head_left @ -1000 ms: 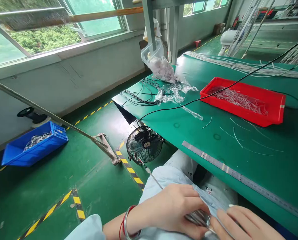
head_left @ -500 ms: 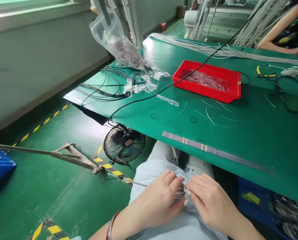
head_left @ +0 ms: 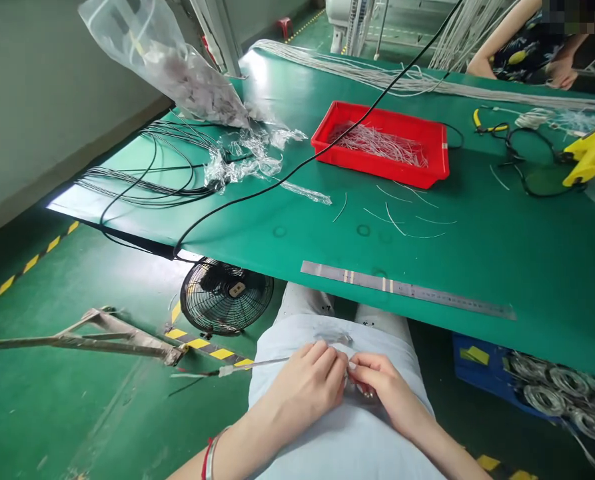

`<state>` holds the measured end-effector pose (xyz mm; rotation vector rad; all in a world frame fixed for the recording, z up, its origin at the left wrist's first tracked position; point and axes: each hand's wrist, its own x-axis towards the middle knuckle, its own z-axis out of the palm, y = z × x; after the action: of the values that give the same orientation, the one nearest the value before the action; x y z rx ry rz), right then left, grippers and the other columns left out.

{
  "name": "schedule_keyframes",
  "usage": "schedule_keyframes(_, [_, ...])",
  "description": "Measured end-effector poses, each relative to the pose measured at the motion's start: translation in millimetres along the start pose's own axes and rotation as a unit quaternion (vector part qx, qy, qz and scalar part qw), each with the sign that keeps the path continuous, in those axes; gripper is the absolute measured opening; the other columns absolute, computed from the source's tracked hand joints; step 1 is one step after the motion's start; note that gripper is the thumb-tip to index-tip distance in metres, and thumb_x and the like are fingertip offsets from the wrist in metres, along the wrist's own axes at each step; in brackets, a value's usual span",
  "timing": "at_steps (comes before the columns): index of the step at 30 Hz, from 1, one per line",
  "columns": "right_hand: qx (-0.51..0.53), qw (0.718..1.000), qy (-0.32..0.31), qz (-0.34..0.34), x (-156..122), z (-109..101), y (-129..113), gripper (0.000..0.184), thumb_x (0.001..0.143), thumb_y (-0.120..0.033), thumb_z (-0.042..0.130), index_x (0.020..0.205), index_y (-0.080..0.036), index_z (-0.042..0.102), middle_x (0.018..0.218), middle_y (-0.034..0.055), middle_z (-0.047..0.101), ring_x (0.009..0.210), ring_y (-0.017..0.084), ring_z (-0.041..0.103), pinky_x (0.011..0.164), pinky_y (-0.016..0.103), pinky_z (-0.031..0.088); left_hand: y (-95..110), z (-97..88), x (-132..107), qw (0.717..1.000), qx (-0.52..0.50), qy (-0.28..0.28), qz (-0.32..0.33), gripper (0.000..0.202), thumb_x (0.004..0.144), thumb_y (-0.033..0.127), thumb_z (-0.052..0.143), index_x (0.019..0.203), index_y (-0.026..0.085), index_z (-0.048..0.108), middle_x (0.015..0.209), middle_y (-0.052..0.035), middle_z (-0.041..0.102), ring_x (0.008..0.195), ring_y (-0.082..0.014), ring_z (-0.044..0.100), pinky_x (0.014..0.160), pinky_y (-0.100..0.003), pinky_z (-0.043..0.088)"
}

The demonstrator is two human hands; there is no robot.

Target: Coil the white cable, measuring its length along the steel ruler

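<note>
My left hand [head_left: 320, 377] is closed around a grey cable [head_left: 272, 362] above my lap. From its fist the cable runs out to the left, to a whitish sleeve [head_left: 226, 371] with thin loose wires [head_left: 192, 375] beyond it. Close against it, my right hand [head_left: 380, 380] pinches the cable between thumb and fingers. The part of the cable between the two hands is mostly hidden by the fingers. Both hands rest over the light blue cloth [head_left: 327, 440] on my lap, in front of the table edge.
On the green table [head_left: 277, 260] lie a steel ruler [head_left: 407, 290], a red tray [head_left: 382, 170] of thin clear strips, black cables [head_left: 147, 183], a plastic bag [head_left: 187, 80], pliers [head_left: 490, 127] and a yellow tool [head_left: 592, 153]. A fan [head_left: 227, 297] stands below. A person [head_left: 517, 50] sits across.
The view has shifted, bringing the yellow tool into sight at right. My hands have drawn closer together, and the coiled part of the cable that showed between them is now mostly covered.
</note>
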<state>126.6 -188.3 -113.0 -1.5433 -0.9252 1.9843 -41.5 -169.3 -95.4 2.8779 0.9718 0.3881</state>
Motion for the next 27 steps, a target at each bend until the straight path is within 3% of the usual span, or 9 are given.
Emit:
schedule_keyframes(5, [0.048, 0.999, 0.014, 0.004, 3.9, 0.7, -5.5, 0.030, 0.078, -0.036, 0.051, 0.056, -0.018, 0.040, 0.055, -0.0043, 0.033, 0.057, 0.009, 0.029, 0.057, 0.029, 0.018, -8.9, -1.1, 3.5, 0.999, -0.035, -0.015, -0.029, 0.040, 0.081, 0.024, 0.062, 0.113, 0.005, 0.050, 0.083, -0.0073, 0.067, 0.070, -0.0200, 0.060, 0.056, -0.032, 0.056])
schedule_keyframes(8, [0.056, 0.998, 0.012, -0.008, 2.7, -2.4, -11.9, 0.033, 0.081, -0.037, 0.050, 0.057, -0.018, 0.037, 0.055, -0.0043, 0.031, 0.057, 0.009, 0.029, 0.058, 0.029, 0.020, -12.2, -0.6, 6.8, 0.998, -0.056, -0.003, -0.028, 0.033, 0.081, 0.020, 0.061, 0.110, 0.009, 0.051, 0.082, -0.0055, 0.067, 0.069, -0.0188, 0.058, 0.055, -0.031, 0.056])
schedule_keyframes(11, [-0.021, 0.996, -0.017, -0.085, -4.2, -13.2, -15.5, 0.036, 0.086, -0.043, 0.045, 0.061, -0.018, 0.041, 0.059, -0.0030, 0.038, 0.060, 0.011, 0.036, 0.060, 0.029, 0.028, -15.9, -4.3, 11.8, 0.995, -0.096, 0.014, -0.025, 0.025, 0.082, 0.019, 0.059, 0.105, 0.012, 0.053, 0.080, -0.0039, 0.066, 0.067, -0.0171, 0.056, 0.054, -0.029, 0.054])
schedule_keyframes(13, [-0.132, 0.976, 0.003, -0.176, -9.6, -23.3, -15.7, 0.026, 0.088, -0.040, 0.046, 0.074, -0.019, 0.051, 0.070, -0.0011, 0.050, 0.067, 0.012, 0.045, 0.065, 0.029, 0.036, -19.4, -9.0, 15.9, 0.991, -0.134, 0.009, -0.030, 0.021, 0.084, 0.021, 0.056, 0.104, 0.014, 0.055, 0.079, -0.0036, 0.065, 0.067, -0.0160, 0.055, 0.056, -0.029, 0.054])
schedule_keyframes(16, [-0.303, 0.889, 0.088, -0.331, -13.0, -35.6, -15.3, 0.014, 0.086, -0.023, 0.052, 0.099, -0.022, 0.054, 0.089, 0.0011, 0.060, 0.077, 0.012, 0.054, 0.072, 0.029, 0.045, -25.7, -16.2, 22.2, 0.978, -0.204, -0.021, -0.039, 0.020, 0.085, 0.023, 0.055, 0.104, 0.016, 0.057, 0.081, -0.0038, 0.065, 0.071, -0.0149, 0.055, 0.062, -0.027, 0.053])
schedule_keyframes(19, [-0.422, 0.742, 0.141, -0.502, -10.8, -40.3, -19.1, 0.017, 0.081, -0.011, 0.058, 0.096, -0.019, 0.058, 0.085, 0.0014, 0.066, 0.075, 0.012, 0.056, 0.067, 0.030, 0.045, -30.4, -21.7, 27.7, 0.966, -0.253, -0.039, -0.038, 0.020, 0.082, 0.021, 0.057, 0.102, 0.017, 0.058, 0.081, -0.0034, 0.064, 0.072, -0.0140, 0.054, 0.063, -0.026, 0.051])
schedule_keyframes(21, [-0.467, 0.662, 0.161, -0.564, -9.4, -41.0, -24.2, 0.015, 0.078, -0.010, 0.063, 0.091, -0.017, 0.060, 0.080, 0.0014, 0.068, 0.069, 0.013, 0.056, 0.062, 0.031, 0.042, -31.3, -24.8, 30.5, 0.961, -0.270, -0.044, -0.035, 0.019, 0.081, 0.019, 0.058, 0.099, 0.017, 0.059, 0.078, -0.0027, 0.062, 0.071, -0.0132, 0.053, 0.063, -0.026, 0.050])
schedule_keyframes(24, [-0.525, 0.590, 0.164, -0.591, -10.5, -42.6, -32.8, 0.009, 0.079, -0.010, 0.060, 0.088, -0.015, 0.062, 0.078, 0.0027, 0.069, 0.066, 0.014, 0.055, 0.061, 0.032, 0.041, -29.5, -28.4, 32.9, 0.959, -0.280, -0.040, -0.026, 0.015, 0.081, 0.020, 0.057, 0.095, 0.016, 0.061, 0.074, -0.0018, 0.060, 0.069, -0.0123, 0.052, 0.063, -0.025, 0.049])
schedule_keyframes(27, [-0.578, 0.538, 0.148, -0.595, -12.4, -45.6, -40.0, 0.006, 0.081, -0.014, 0.057, 0.084, -0.015, 0.062, 0.077, 0.0034, 0.069, 0.064, 0.015, 0.054, 0.061, 0.034, 0.040, -26.8, -30.0, 33.3, 0.955, -0.293, -0.037, -0.028, 0.016, 0.082, 0.023, 0.057, 0.095, 0.015, 0.063, 0.074, -0.0019, 0.060, 0.068, -0.0122, 0.052, 0.061, -0.025, 0.048])
